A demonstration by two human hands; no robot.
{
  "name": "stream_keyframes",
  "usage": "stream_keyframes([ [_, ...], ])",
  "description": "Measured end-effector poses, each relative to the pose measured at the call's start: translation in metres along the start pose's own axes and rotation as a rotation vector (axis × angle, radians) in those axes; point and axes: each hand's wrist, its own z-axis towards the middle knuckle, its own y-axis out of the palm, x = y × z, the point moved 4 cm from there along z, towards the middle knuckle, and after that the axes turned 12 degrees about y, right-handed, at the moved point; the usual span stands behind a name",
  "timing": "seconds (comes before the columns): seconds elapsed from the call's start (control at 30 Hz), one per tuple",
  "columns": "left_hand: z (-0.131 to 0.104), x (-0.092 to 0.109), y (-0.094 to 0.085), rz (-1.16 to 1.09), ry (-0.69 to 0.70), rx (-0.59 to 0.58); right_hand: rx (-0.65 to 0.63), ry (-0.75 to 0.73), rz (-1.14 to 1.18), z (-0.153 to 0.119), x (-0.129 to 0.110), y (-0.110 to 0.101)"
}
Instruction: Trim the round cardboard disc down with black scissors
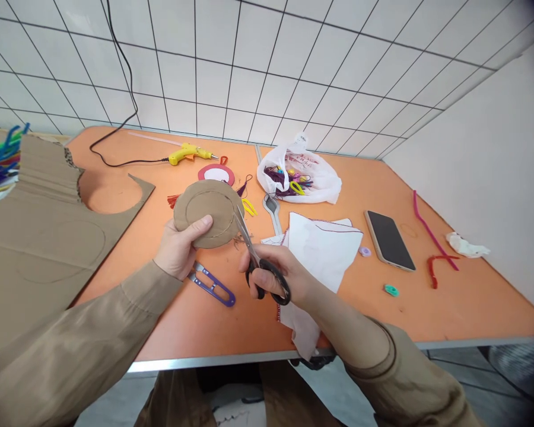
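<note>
Pinched between thumb and fingers of my left hand [182, 243] is a round cardboard disc [211, 204] with a smaller circle marked inside its edge. My right hand [280, 273] grips a pair of black-handled scissors [273, 276] by the finger loops. The scissor blades point up and left, reaching the disc's right edge at the inner ring line. Below the disc lie purple thread snips [213, 286] on the orange table. Under my right forearm a white cloth [324, 246] with dark stitched edging is spread out.
A large cut cardboard sheet [40, 249] covers the table's left. Behind are a yellow glue gun [187, 153], a red-rimmed round piece [216, 174] and a white plastic bag [324, 178] of tassels. Rightward lie a phone [389, 239], pipe cleaners [434, 231] and a teal clip [391, 290].
</note>
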Motion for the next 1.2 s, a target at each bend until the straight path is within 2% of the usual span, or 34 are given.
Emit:
stream_keyframes([
  [0.43, -0.0060, 0.0008, 0.0061, -0.057, -0.105, 0.069, 0.003, 0.023, -0.002, 0.0011, 0.0002, 0.0009],
  [0.87, -0.0047, -0.0016, 0.0033, -0.022, -0.044, 0.015, 0.030, 0.104, -0.001, 0.0002, 0.0017, 0.0004],
  [1.2, -0.0059, -0.0029, 0.0038, -0.040, -0.075, 0.048, 0.090, 0.149, -0.004, -0.0005, 0.0031, -0.0016],
])
